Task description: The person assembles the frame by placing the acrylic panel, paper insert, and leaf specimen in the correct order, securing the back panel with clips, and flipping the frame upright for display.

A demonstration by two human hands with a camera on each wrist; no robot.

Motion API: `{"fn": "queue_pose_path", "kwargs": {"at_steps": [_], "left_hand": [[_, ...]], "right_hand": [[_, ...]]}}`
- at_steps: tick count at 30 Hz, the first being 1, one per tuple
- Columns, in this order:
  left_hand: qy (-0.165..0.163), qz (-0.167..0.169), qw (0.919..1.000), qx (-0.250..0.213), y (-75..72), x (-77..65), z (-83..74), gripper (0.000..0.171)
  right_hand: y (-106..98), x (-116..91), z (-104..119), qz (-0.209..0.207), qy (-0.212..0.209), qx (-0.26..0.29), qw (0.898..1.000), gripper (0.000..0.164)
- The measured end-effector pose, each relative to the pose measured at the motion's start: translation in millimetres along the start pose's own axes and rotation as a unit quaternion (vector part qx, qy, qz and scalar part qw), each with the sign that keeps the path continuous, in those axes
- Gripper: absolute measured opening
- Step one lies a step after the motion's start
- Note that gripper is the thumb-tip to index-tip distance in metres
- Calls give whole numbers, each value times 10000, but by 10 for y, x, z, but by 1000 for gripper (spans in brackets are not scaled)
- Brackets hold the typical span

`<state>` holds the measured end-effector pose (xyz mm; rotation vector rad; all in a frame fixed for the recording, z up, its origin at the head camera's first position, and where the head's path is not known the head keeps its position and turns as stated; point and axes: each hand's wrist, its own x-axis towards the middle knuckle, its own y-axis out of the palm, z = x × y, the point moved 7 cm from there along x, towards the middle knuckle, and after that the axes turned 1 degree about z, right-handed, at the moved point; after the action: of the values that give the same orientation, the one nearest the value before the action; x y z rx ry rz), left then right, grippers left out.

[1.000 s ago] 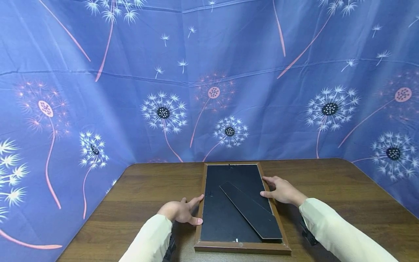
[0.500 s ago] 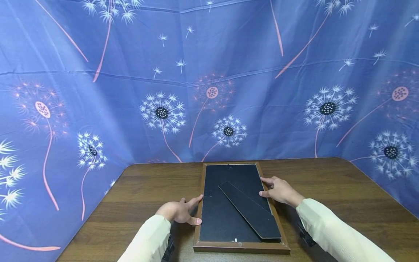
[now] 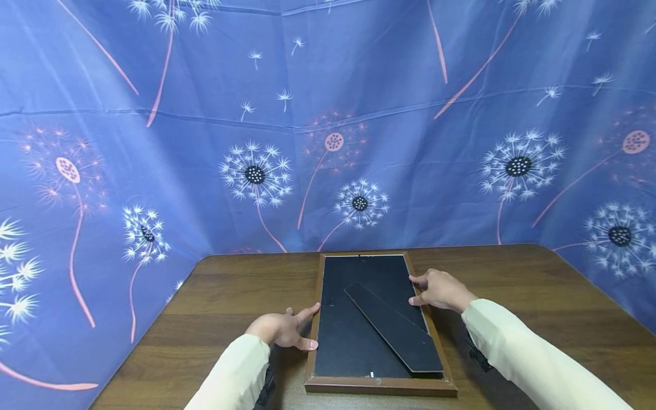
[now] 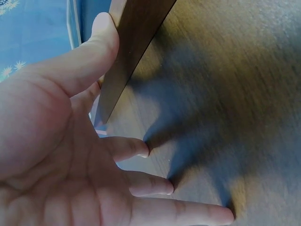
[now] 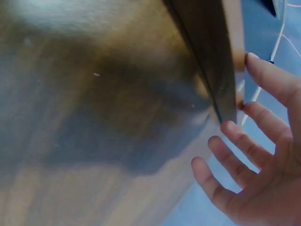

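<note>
A picture frame [image 3: 379, 385] with a brown border lies face down on the wooden table, its black backing board [image 3: 340, 341] facing up. A black easel leg [image 3: 394, 330] runs slantwise across the board. My left hand [image 3: 283, 331] touches the frame's left border with thumb and forefinger; in the left wrist view its other fingers [image 4: 183, 210] extend down to the tabletop. On the opposite side, my right hand [image 3: 442, 290] has its thumb and forefinger on the right border. Its remaining fingers [image 5: 235, 162] are spread and loosely bent in the right wrist view.
The brown wooden table [image 3: 246, 279] extends to both sides of the frame. A blue cloth [image 3: 410, 188] printed with dandelions hangs behind the table and along its left and right sides. The frame's far end lies close to the table's back edge.
Both hands stay at the frame's sides, and the frame keeps its place on the table. The head view shifts slightly.
</note>
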<state>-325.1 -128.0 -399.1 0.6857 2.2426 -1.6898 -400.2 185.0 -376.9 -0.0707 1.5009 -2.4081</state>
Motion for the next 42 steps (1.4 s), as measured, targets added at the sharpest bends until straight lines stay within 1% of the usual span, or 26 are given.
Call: {"fn": "queue_pose_path", "kwargs": {"at_steps": [3, 6, 11, 13, 18, 23, 30, 35, 39, 42], "left_hand": [[-7, 79, 9999, -134, 6, 6, -8, 86], [-27, 116, 9996, -261, 9, 10, -6, 87], [-20, 98, 9993, -367, 10, 22, 0, 87], [-17, 76, 9994, -334, 7, 21, 0, 87], [-12, 20, 9999, -116, 2, 18, -10, 86], [-26, -5, 10000, -84, -1, 18, -16, 86], [-9, -13, 9999, -120, -1, 18, 0, 85], [-8, -47, 9999, -101, -8, 8, -2, 85], [-45, -92, 9999, -51, -13, 5, -2, 84], [-64, -92, 9999, -117, -11, 6, 6, 85]], "right_hand": [[-25, 8, 20, 71, 5, -197, 9998, 65], [-36, 9, 51, 155, -82, -475, 9987, 64], [-56, 17, 72, 261, -259, -1167, 9925, 64], [-51, 23, 62, 300, -255, -1308, 9906, 65], [-31, 30, 51, 352, -215, -1398, 9893, 66], [-36, 37, 82, 200, -339, -1549, 9872, 64], [-20, 61, 191, -144, -734, -1996, 9770, 60], [-19, 80, 243, -299, -817, -2202, 9716, 55], [-15, 86, 251, -309, -769, -2210, 9717, 54], [0, 83, 251, -273, -709, -2049, 9758, 55]]}}
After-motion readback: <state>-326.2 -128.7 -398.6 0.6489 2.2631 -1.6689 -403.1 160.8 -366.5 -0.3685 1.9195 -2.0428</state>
